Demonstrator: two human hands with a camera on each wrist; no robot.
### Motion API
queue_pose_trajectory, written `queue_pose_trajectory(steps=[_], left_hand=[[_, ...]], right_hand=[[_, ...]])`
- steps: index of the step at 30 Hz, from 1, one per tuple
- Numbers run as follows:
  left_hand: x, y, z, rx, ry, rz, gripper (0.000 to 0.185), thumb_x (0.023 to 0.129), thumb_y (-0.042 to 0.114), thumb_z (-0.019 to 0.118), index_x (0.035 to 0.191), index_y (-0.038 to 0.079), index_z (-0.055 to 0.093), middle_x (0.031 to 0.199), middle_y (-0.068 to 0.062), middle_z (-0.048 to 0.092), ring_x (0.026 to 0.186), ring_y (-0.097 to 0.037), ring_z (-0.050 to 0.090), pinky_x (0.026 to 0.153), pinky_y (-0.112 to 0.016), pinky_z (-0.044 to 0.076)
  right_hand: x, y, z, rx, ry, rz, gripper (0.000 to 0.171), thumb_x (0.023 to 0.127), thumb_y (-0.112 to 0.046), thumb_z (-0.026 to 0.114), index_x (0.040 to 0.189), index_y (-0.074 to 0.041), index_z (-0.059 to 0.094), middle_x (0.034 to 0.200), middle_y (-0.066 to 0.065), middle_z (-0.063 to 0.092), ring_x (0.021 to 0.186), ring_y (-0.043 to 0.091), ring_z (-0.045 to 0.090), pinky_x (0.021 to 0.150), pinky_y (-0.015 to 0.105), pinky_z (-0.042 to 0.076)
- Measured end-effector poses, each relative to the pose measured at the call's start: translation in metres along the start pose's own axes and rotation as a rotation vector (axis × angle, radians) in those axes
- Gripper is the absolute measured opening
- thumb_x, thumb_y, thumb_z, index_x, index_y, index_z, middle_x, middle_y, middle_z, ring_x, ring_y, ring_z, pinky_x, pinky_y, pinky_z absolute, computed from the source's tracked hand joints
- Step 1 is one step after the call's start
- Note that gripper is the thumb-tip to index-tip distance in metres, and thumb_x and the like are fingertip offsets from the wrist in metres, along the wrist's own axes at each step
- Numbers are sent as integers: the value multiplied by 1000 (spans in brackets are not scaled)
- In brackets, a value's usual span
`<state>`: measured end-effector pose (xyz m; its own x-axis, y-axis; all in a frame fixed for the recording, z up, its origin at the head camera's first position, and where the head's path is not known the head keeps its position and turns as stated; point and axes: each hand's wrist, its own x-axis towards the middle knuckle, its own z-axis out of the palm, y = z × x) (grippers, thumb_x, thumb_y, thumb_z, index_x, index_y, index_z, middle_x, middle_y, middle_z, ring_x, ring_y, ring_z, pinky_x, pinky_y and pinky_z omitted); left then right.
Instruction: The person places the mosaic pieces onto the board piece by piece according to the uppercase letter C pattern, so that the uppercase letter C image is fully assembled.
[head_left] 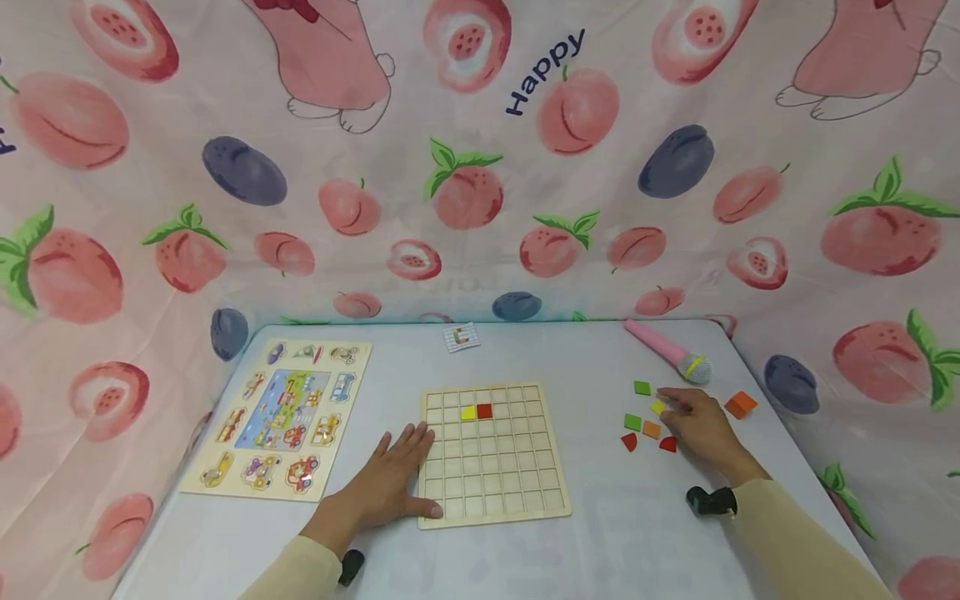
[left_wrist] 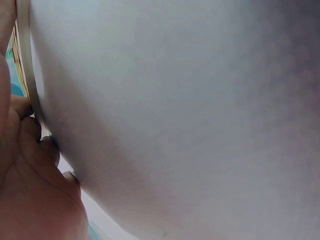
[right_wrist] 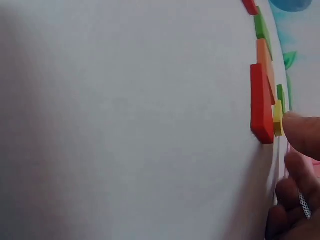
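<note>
Head view | yellow tile (head_left: 657, 407): small flat square, under right hand (head_left: 701, 427) fingertips, fingers extended | left hand (head_left: 390, 483): flat, open, on grid board (head_left: 491, 454) edge

A pale wooden grid board (head_left: 491, 454) is seen on the light grey counter (head_left: 585, 533), with one yellow tile (head_left: 468, 412) and one red tile (head_left: 484, 411) set side by side in its second row. Green, orange, yellow and red loose pieces (head_left: 651, 430) are scattered beside a pink toy microphone (head_left: 666, 351) with a grey head and a yellow band, and a picture puzzle (head_left: 283, 419) is printed with many-coloured vehicles around a blue middle panel. The backdrop cloth (head_left: 480, 167) is patterned with pink peaches, green leaves and dark purple plums on pale pink, and the sleeves (head_left: 787, 533) are cream.
</note>
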<state>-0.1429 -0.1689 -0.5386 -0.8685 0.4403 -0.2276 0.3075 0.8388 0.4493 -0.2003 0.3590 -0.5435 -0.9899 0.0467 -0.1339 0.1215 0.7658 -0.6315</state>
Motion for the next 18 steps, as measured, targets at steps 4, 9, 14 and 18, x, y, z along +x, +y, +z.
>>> queue_pose_trajectory(steps=[4, 9, 14, 18], left_hand=[[0, 1, -1, 7, -1, -3, 123, 77, 70, 81, 169, 11, 25, 178, -6, 16, 166, -29, 10, 135, -57, 4], [1, 0, 0, 4, -3, -7, 123, 77, 70, 81, 169, 11, 25, 178, -6, 15, 166, -28, 9, 135, -56, 3], [1, 0, 1, 1, 0, -7, 123, 77, 70, 81, 169, 11, 25, 178, -6, 16, 166, -28, 10, 135, -57, 3], [0, 1, 0, -2, 2, -6, 123, 77, 69, 82, 168, 10, 25, 178, -7, 16, 166, -29, 9, 135, -57, 3]], right_hand=[[0, 4, 1, -14, 22, 5, 53, 102, -24, 69, 146, 3, 57, 147, 33, 50, 134, 52, 48, 111, 69, 45], [1, 5, 4, -6, 26, -34, 41, 102, -19, 67, 139, -1, 66, 144, 32, 54, 127, 49, 51, 104, 67, 48], [0, 4, 6, 7, 27, -14, 44, 102, -20, 69, 141, -2, 65, 145, 30, 54, 131, 50, 51, 106, 67, 48], [2, 4, 7, 9, 50, -14, 41, 101, -21, 71, 137, -1, 68, 140, 29, 59, 129, 49, 53, 105, 65, 50]])
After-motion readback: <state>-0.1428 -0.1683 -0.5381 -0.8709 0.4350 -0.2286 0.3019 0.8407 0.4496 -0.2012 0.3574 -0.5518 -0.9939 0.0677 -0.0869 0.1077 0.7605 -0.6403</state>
